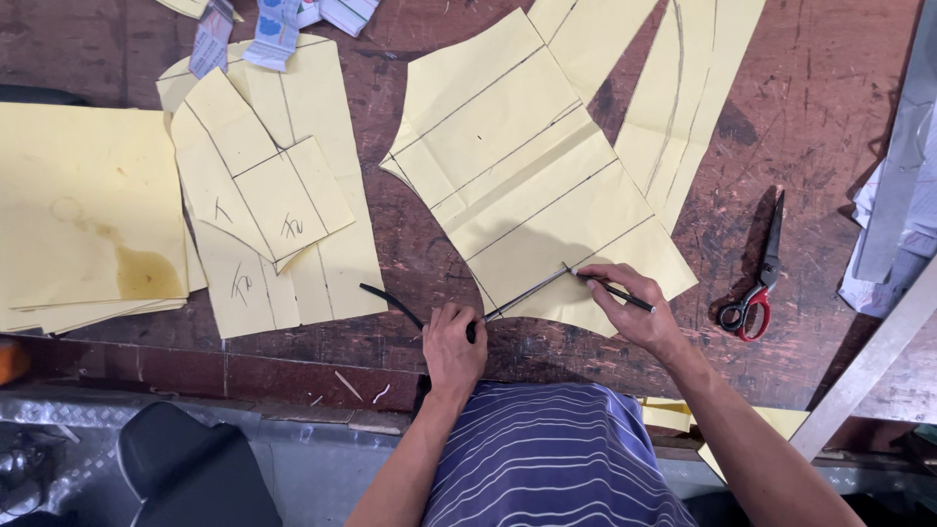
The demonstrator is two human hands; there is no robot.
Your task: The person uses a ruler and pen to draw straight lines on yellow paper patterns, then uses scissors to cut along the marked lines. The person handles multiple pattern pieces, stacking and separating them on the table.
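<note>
Looking down from the head camera, a large pale yellow paper pattern piece [532,171], already ruled with several straight dark lines, lies flat on the scarred brown wooden table [830,88]. At its near edge the left hand [454,346] is pressed down, fingers curled over the end of a thin black curved ruler [468,312] that runs along the paper's lower left edge. The right hand [630,307] pinches a slim dark pencil [613,288], its tip resting at the ruler's far end on the pattern piece. By the look of it, most lines on this piece are drawn, and the bottom edge line is only now being marked. Right of the pattern piece lie red-handled scissors [756,278], untouched. Left of it sits a stack of smaller yellow cut pieces [264,185] with pencil marks, and further left a stained yellow sheet [88,215].
</note>
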